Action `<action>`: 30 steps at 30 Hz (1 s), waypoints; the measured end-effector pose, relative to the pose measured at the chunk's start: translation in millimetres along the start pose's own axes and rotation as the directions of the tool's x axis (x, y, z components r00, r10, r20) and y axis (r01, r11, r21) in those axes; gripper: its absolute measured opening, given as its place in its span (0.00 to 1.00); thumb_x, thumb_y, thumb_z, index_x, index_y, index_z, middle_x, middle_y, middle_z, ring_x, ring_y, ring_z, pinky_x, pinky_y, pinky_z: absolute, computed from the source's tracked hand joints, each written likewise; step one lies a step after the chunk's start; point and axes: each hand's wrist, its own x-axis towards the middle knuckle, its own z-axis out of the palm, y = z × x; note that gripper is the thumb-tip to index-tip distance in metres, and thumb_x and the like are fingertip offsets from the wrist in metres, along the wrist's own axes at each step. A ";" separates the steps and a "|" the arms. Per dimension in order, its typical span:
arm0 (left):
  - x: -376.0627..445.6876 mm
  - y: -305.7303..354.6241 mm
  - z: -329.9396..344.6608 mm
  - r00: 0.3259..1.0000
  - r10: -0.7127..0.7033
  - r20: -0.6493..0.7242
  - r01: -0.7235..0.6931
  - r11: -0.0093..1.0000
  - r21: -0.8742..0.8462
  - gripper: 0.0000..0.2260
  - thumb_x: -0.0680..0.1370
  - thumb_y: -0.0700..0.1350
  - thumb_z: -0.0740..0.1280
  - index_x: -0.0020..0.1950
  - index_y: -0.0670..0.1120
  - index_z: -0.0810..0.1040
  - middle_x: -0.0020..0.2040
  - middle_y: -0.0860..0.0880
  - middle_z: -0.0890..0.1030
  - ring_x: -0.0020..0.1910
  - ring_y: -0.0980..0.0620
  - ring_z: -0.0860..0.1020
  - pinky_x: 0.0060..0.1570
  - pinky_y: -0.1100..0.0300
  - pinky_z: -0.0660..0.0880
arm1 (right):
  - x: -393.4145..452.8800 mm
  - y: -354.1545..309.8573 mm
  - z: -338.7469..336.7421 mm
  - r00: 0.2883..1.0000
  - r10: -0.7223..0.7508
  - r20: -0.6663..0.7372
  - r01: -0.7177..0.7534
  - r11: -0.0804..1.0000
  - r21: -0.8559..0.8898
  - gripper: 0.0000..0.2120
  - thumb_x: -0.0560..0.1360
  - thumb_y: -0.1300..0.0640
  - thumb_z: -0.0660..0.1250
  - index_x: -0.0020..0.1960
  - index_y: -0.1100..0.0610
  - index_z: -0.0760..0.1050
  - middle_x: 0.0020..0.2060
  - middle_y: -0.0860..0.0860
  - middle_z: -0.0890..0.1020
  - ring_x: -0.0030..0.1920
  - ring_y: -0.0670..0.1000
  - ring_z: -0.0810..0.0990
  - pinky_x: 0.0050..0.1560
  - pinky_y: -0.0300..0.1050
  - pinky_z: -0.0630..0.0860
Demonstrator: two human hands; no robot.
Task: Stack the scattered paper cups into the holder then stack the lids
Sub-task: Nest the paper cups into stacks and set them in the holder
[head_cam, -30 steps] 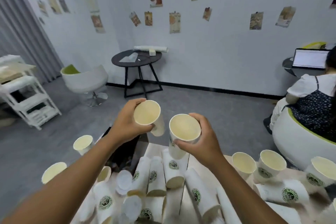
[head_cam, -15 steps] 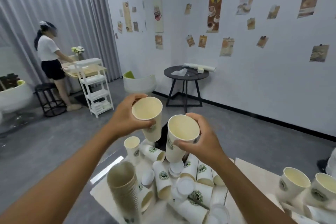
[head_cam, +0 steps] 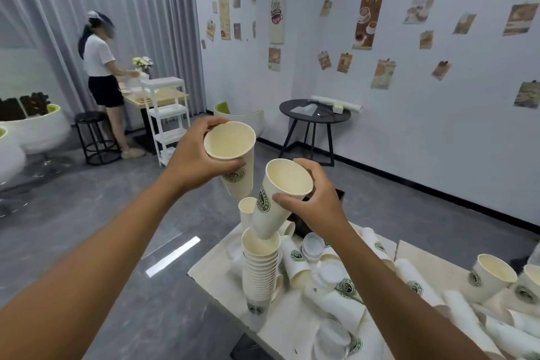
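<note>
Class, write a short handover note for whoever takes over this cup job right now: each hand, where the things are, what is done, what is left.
Left hand grips an upright cup by its rim, held in the air.
Right hand grips a second cup, its base just above the mouth of the tall cup stack.
Done: many cups are already nested in that stack at the table's left edge.
Left: seat both held cups, gather the loose cups lying and standing on the table, then stack the lids, which lie scattered.
</note>
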 end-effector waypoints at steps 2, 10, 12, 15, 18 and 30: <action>-0.7 -1.9 -13.5 1.000 0.003 -0.012 -0.003 1.000 -0.013 0.35 0.65 0.45 0.85 0.68 0.54 0.74 0.61 0.62 0.76 0.59 0.67 0.74 0.54 0.68 0.73 | -0.2 -2.1 9.7 1.000 0.006 0.003 -0.006 1.000 0.003 0.36 0.66 0.52 0.84 0.69 0.43 0.71 0.61 0.39 0.79 0.59 0.37 0.78 0.52 0.31 0.77; -4.4 -1.3 -36.6 0.999 0.004 -0.037 -0.007 0.995 -0.095 0.37 0.65 0.47 0.85 0.70 0.51 0.74 0.66 0.54 0.77 0.63 0.60 0.76 0.59 0.61 0.77 | -19.0 23.2 44.1 0.990 0.073 0.116 -0.057 0.989 -0.136 0.44 0.62 0.41 0.82 0.73 0.44 0.68 0.66 0.40 0.73 0.66 0.40 0.73 0.65 0.43 0.75; -6.7 1.4 -35.7 1.000 0.015 -0.015 -0.016 0.995 -0.103 0.38 0.64 0.51 0.86 0.71 0.52 0.74 0.67 0.54 0.77 0.63 0.59 0.76 0.59 0.59 0.78 | -26.0 31.1 46.7 0.983 0.090 0.158 -0.061 0.981 -0.183 0.49 0.62 0.40 0.82 0.77 0.44 0.63 0.69 0.41 0.70 0.67 0.39 0.71 0.67 0.44 0.72; -12.5 7.7 -31.5 0.999 0.021 0.046 -0.016 0.993 -0.114 0.39 0.60 0.60 0.82 0.69 0.56 0.74 0.65 0.56 0.78 0.61 0.60 0.77 0.55 0.62 0.78 | -31.8 37.9 44.5 0.976 0.119 0.184 -0.080 0.975 -0.209 0.50 0.64 0.42 0.83 0.78 0.41 0.59 0.68 0.39 0.68 0.67 0.36 0.68 0.67 0.45 0.73; -17.7 11.7 -19.9 0.994 0.031 0.105 -0.018 0.992 -0.128 0.37 0.63 0.53 0.85 0.68 0.57 0.74 0.62 0.59 0.78 0.59 0.66 0.76 0.53 0.67 0.77 | -34.6 38.6 40.0 0.979 0.122 0.162 -0.088 0.975 -0.206 0.49 0.65 0.45 0.83 0.78 0.41 0.59 0.66 0.37 0.69 0.67 0.35 0.68 0.67 0.45 0.73; -50.6 -20.8 44.2 0.934 -0.003 0.357 0.055 0.989 -0.136 0.41 0.62 0.55 0.84 0.72 0.55 0.72 0.66 0.59 0.75 0.62 0.67 0.74 0.56 0.72 0.72 | -35.0 31.2 28.3 0.990 0.116 0.079 -0.109 0.990 -0.087 0.46 0.67 0.51 0.83 0.75 0.36 0.60 0.66 0.38 0.72 0.65 0.41 0.73 0.56 0.41 0.77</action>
